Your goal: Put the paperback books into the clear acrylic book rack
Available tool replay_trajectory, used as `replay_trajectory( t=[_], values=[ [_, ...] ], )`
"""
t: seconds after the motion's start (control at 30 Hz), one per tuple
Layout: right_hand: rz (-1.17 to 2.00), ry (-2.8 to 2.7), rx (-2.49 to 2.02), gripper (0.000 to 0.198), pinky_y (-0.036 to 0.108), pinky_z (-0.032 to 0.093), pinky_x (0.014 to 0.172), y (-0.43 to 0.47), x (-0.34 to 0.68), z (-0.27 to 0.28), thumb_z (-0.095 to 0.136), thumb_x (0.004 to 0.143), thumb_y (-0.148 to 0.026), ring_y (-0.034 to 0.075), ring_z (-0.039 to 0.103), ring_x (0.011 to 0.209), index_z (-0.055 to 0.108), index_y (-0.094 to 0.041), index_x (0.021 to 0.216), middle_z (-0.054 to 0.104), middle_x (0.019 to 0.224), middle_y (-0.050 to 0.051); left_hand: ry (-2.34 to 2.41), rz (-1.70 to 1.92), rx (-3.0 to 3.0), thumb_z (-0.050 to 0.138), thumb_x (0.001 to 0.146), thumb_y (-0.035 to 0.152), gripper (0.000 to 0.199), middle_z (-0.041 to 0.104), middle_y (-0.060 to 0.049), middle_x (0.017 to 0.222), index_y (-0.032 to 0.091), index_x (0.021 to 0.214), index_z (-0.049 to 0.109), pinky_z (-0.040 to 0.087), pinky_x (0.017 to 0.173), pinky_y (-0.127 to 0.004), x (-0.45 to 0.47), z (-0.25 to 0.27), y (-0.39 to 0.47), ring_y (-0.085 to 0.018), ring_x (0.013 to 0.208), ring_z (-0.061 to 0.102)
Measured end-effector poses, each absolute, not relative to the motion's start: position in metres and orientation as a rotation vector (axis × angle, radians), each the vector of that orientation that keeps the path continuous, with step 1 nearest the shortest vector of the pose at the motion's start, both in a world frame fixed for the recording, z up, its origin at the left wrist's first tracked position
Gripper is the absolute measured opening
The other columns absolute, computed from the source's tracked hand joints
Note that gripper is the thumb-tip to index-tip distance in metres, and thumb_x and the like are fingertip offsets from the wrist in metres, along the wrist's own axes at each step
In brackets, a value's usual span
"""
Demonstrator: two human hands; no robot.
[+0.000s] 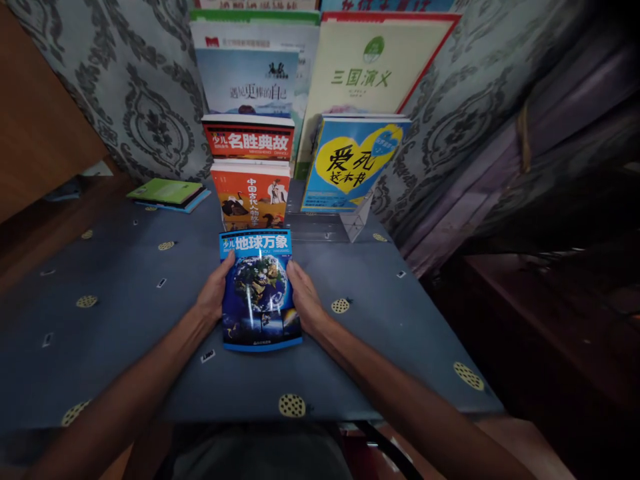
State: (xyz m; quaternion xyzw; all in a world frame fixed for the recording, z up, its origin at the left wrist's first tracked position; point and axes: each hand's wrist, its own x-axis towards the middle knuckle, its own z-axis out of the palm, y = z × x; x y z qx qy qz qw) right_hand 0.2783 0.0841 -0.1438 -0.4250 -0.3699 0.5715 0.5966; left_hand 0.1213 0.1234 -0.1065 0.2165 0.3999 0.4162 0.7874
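A blue book with an Earth picture on its cover (259,290) is at the middle of the blue-clothed table (115,300). My left hand (214,293) grips its left edge and my right hand (305,299) grips its right edge. Whether the book rests on the cloth or is lifted slightly, I cannot tell. Just beyond it stands an orange-and-white book (250,195), with a red-banded book (249,137) and a pale blue book (247,80) stepped up behind.
A blue book with a yellow heart (350,163) leans on a clear stand (356,223) to the right, a large cream book (370,63) behind it. Flat green and blue books (167,193) lie at far left. Patterned wallpaper backs the table; dark furniture stands right.
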Motion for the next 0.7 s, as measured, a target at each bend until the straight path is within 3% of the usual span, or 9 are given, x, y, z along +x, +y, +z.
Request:
replay_trajectory(
  t=[0.17, 0.4, 0.7],
  values=[
    [1.3, -0.887, -1.039, 0.05, 0.044, 0.054, 0.098, 0.083, 0.2789, -0.1443, 0.057, 0.087, -0.07, 0.026, 0.068, 0.113, 0.069, -0.029, 0.113, 0.077, 0.109, 0.003, 0.839, 0.892, 0.499, 0.059, 0.094, 0.048, 0.045, 0.08, -0.011, 0.097, 0.016, 0.125, 0.066, 0.062, 0.087, -0.046, 0.1201, -0.1097, 0.1236, -0.029, 0.091, 0.077],
    [1.245, -0.874, -1.14, 0.057, 0.044, 0.049, 0.107, 0.0857, 0.2798, -0.1507, 0.059, 0.081, -0.075, 0.026, 0.062, 0.124, 0.07, -0.029, 0.113, 0.075, 0.118, 0.003, 0.854, 0.906, 0.438, 0.048, 0.1, 0.043, 0.041, 0.08, -0.01, 0.094, 0.015, 0.122, 0.067, 0.061, 0.09, -0.043, 0.1221, -0.1032, 0.1205, -0.028, 0.095, 0.076],
    [1.273, -0.891, -1.124, 0.056, 0.043, 0.052, 0.101, 0.0843, 0.2796, -0.148, 0.057, 0.083, -0.075, 0.026, 0.067, 0.114, 0.071, -0.029, 0.11, 0.077, 0.111, 0.002, 0.846, 0.901, 0.484, 0.059, 0.093, 0.053, 0.047, 0.079, -0.011, 0.098, 0.018, 0.124, 0.067, 0.062, 0.087, -0.047, 0.1207, -0.1078, 0.1223, -0.03, 0.093, 0.077]
  ],
)
